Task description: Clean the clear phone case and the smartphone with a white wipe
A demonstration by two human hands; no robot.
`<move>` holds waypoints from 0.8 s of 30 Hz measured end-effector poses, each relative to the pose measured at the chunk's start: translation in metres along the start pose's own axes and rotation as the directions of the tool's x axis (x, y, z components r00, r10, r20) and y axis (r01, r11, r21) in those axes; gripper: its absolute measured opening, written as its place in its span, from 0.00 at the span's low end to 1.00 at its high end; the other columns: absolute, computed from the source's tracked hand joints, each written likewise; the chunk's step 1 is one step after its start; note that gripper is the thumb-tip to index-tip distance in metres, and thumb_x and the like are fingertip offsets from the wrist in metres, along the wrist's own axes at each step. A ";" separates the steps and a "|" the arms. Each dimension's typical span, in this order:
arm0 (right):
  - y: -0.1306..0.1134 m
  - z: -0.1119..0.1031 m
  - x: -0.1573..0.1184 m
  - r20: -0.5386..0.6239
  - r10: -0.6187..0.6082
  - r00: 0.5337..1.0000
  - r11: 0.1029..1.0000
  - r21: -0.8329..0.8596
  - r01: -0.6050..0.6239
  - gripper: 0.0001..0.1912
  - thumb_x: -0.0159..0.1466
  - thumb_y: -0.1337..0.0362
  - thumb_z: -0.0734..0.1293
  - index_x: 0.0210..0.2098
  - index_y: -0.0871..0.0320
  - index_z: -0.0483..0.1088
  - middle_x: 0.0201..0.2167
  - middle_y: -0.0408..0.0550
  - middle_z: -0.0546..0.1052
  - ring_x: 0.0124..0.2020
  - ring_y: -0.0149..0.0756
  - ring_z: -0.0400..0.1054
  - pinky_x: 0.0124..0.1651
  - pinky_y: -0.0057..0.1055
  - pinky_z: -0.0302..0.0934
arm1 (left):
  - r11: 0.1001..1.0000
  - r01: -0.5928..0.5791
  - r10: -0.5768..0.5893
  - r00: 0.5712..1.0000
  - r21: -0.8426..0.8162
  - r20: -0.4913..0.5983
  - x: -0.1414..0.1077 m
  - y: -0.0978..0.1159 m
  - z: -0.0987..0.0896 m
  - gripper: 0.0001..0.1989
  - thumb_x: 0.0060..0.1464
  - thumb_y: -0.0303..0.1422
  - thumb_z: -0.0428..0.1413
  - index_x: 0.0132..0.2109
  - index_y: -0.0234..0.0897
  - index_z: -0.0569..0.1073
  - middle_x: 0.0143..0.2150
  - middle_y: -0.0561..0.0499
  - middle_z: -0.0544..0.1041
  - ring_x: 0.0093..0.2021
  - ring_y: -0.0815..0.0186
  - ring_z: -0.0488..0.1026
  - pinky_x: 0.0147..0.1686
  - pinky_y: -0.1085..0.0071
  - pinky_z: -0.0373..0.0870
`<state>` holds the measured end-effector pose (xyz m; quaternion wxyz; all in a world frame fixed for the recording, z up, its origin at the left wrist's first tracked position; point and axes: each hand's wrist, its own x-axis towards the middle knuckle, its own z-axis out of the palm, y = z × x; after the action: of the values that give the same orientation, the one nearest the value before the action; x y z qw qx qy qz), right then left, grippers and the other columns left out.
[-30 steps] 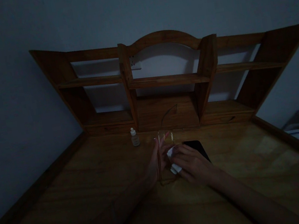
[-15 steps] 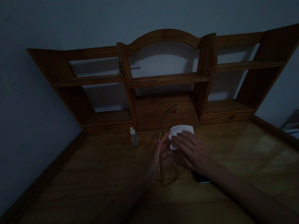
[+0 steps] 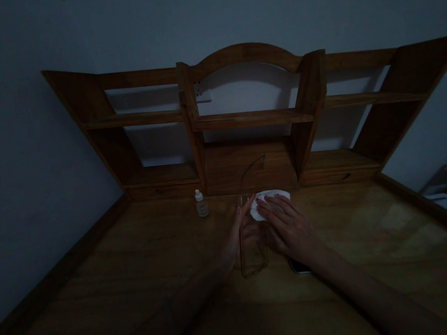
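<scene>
Clear case (image 3: 255, 256) w/ gold-ish rim is in my L hand (image 3: 234, 240), held, short of the worktop's (image 3: 178, 254) back edge, well in from both sides. My R hand (image 3: 295, 230) grips white tissue (image 3: 258, 213) by case's top; can't tell if touching. Dark slab (image 3: 300, 266) partly hidden under R hand. Btl (image 3: 201, 207) upright nr back edge, L of case.

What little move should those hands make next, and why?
Probably ease the white, flat tissue against the clear, gold-edged rectangular case: the right hand has the tissue spread beside the case's upper end, while the left hand holds the case.
</scene>
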<state>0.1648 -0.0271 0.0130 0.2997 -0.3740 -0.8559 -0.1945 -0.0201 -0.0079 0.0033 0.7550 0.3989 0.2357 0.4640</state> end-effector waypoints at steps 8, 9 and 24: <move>-0.011 -0.003 0.003 -0.038 0.036 0.999 0.999 -0.008 -0.037 0.20 0.66 0.72 0.62 0.57 0.67 0.68 0.53 0.59 0.75 0.57 0.49 0.65 0.63 0.51 0.60 | 0.999 -0.019 0.019 1.000 0.044 -0.018 0.000 0.001 0.002 0.31 0.62 0.56 0.50 0.66 0.47 0.68 0.49 0.46 0.77 0.39 0.67 0.75 0.41 0.70 0.73; -0.013 -0.004 0.004 -0.054 0.032 0.998 0.999 -0.011 -0.032 0.19 0.66 0.72 0.62 0.56 0.68 0.69 0.50 0.59 0.76 0.54 0.49 0.67 0.61 0.50 0.62 | 0.999 -0.019 0.020 0.999 0.043 -0.025 0.000 0.001 0.003 0.31 0.62 0.56 0.50 0.66 0.46 0.68 0.45 0.46 0.78 0.37 0.68 0.74 0.40 0.71 0.73; -0.028 0.007 -0.005 -0.033 0.061 0.998 0.986 0.159 -0.055 0.12 0.66 0.69 0.62 0.45 0.66 0.75 0.42 0.59 0.77 0.43 0.47 0.70 0.49 0.44 0.70 | 0.995 0.058 -0.049 0.991 0.076 -0.123 0.007 -0.004 -0.014 0.36 0.61 0.60 0.44 0.69 0.49 0.61 0.53 0.42 0.76 0.50 0.57 0.76 0.44 0.66 0.73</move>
<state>0.1440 -0.0435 0.0018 0.3501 -0.3698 -0.8516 -0.1242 -0.0248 0.0028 -0.0072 0.7351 0.3932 0.3098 0.4572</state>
